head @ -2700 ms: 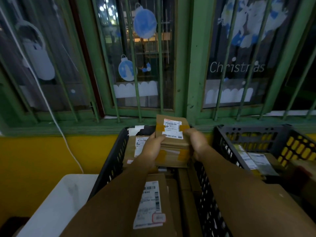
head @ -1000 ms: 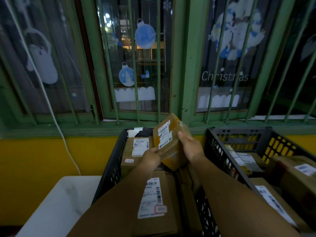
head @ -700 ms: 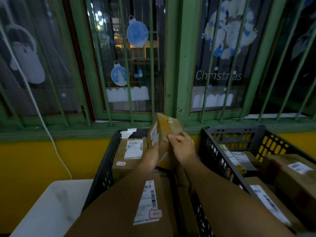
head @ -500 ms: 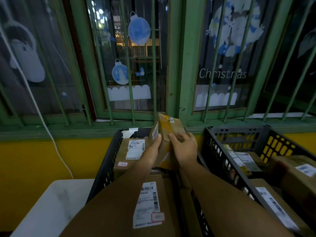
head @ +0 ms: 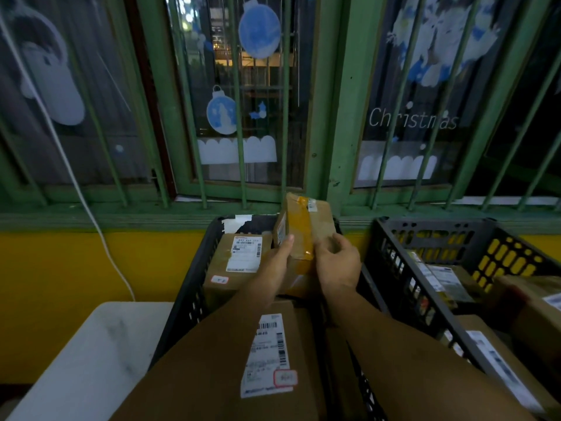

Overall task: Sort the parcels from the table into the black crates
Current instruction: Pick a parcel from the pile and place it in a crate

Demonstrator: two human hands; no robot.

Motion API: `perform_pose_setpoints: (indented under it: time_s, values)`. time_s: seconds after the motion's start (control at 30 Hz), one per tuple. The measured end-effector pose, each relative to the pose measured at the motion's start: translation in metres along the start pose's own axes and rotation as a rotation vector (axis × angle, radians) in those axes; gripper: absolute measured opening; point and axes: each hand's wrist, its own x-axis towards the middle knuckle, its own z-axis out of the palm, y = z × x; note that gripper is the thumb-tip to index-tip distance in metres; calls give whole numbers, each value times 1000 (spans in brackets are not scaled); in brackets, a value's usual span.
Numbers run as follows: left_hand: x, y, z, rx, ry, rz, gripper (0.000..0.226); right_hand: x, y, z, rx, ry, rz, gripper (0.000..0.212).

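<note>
Both hands grip one taped parcel (head: 303,229) on edge over the far end of the left crate (head: 182,302): left hand (head: 274,262) at its 8 o'clock, right hand (head: 337,264) at 5, fingers curled around it. Placing step; next, lower it into a free gap.

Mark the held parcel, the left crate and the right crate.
held parcel (head: 323,226): head view, bare cardboard right of the tape.
left crate (head: 194,302): head view, left side wall.
right crate (head: 431,235): head view, far wall.
</note>
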Motion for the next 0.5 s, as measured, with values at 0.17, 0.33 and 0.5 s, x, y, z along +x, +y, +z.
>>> perform_pose_setpoints:
  time_s: [0.17, 0.33, 0.5]
  values:
    - [18, -10, -3, -27, 41, -55, 129, 0, 1, 6, -89, -43, -10, 54]
    - [18, 2, -3, -94, 25, -98, 109, 5, 6, 9, -118, -105, 27, 59]
    - [30, 16, -4, -107, -51, -97, 65, 8, 13, 1, -30, -208, 50, 51]
